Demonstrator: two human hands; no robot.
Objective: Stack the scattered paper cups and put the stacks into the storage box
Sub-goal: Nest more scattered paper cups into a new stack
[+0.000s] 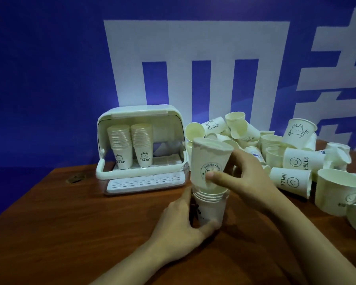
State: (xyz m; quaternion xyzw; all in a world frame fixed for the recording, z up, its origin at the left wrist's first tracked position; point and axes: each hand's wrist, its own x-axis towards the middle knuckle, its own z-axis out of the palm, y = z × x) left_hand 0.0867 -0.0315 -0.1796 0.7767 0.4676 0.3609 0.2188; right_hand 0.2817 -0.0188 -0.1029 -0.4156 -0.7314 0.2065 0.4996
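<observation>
My left hand grips a short stack of white paper cups standing upright on the table. My right hand holds a single cup whose base sits partly inside the top of that stack, thumb on its printed side. The white storage box stands behind and to the left with its lid raised. Inside it are two tall stacks of "Bear" cups, side by side at the left.
A heap of loose cups lies on its sides and upright at the right, reaching the table's right edge. The brown wooden table has a small dark object left of the box. A blue and white wall stands behind.
</observation>
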